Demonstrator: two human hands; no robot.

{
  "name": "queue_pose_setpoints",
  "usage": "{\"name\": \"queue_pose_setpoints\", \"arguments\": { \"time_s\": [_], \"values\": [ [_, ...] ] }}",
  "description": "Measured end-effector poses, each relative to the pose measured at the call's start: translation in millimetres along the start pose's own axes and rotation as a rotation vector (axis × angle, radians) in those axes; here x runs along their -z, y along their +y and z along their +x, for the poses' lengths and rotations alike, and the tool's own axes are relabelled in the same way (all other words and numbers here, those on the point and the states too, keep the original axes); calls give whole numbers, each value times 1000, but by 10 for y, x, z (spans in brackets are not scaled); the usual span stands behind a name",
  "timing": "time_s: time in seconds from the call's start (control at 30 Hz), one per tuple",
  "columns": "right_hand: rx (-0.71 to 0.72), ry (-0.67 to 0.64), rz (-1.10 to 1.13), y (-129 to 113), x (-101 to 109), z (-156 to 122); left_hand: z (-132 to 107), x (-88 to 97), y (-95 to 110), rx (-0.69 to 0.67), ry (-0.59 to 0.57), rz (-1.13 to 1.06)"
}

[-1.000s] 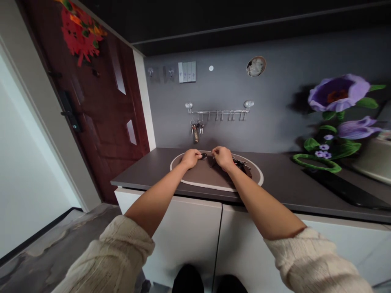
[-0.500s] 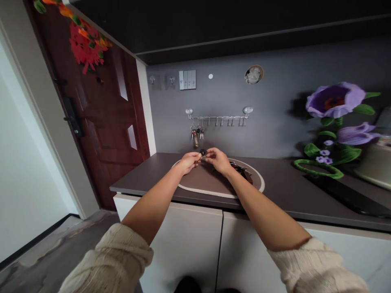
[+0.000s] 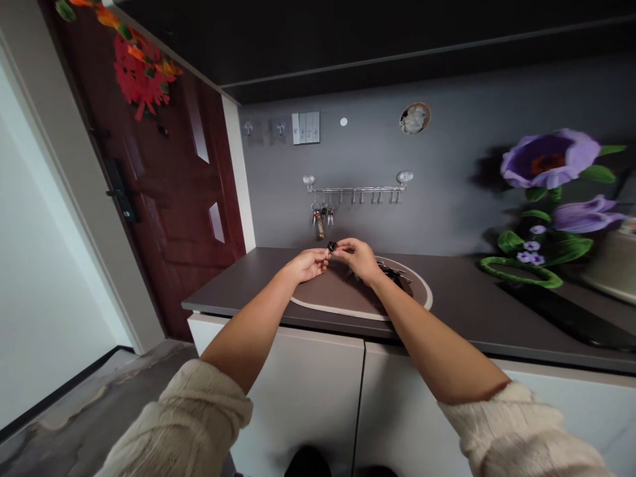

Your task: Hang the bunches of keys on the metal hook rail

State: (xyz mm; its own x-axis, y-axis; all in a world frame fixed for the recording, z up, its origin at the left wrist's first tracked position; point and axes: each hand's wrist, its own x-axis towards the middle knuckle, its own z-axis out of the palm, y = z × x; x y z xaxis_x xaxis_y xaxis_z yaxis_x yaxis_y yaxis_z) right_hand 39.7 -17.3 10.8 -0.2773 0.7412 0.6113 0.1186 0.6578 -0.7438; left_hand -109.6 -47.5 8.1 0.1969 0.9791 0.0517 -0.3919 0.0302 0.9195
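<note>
Above a brown oval mat (image 3: pixel 338 299) with a pale rim, both hands meet at a small black-headed key (image 3: pixel 332 246). My left hand (image 3: pixel 309 265) pinches its thin metal end between thumb and fingers. My right hand (image 3: pixel 358 257) is closed on the black head from the other side. A pile of keys (image 3: pixel 395 273) lies on the mat, partly covered by my right wrist. Behind my hands, several keys (image 3: pixel 319 218) hang from the left hooks of a clear hook rail (image 3: pixel 358 190) on the grey wall.
The mat lies on a dark countertop (image 3: pixel 233 281) over white cabinets. Purple fabric flowers (image 3: pixel 549 159) and a long black object (image 3: pixel 561 315) are at the right. A dark overhead cabinet (image 3: pixel 397 46) hangs above; a red-brown door (image 3: pixel 183 218) stands at the left.
The black head of the key has turned slightly between my fingers, and my right fingers have shifted a little closer to the left hand. The view has moved very slightly.
</note>
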Motion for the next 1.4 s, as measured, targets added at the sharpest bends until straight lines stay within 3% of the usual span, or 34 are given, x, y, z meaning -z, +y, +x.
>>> {"name": "queue_pose_setpoints", "arguments": {
  "time_s": [0.2, 0.6, 0.8, 1.1, 1.3, 1.4],
  "values": [
    [79, 69, -127, 0, 27, 2, -25, -24, 10, 22, -27, -37],
    [276, 72, -370, -60, 65, -24, -32, -23, 16, 42, -34, -70],
    [188, 49, -227, -20, 54, -8, -28, -11, 1, 22, -32, -37],
    [-19, 45, 135, -17, 37, 12, 45, 16, -63, -100, -3, 197],
    [-96, 69, 231, -49, 47, 9, 80, -21, -116, -238, 80, 399],
    [-100, 81, 214, -28, 58, 27, 97, -38, -130, -324, 183, 533]
  ]
}}
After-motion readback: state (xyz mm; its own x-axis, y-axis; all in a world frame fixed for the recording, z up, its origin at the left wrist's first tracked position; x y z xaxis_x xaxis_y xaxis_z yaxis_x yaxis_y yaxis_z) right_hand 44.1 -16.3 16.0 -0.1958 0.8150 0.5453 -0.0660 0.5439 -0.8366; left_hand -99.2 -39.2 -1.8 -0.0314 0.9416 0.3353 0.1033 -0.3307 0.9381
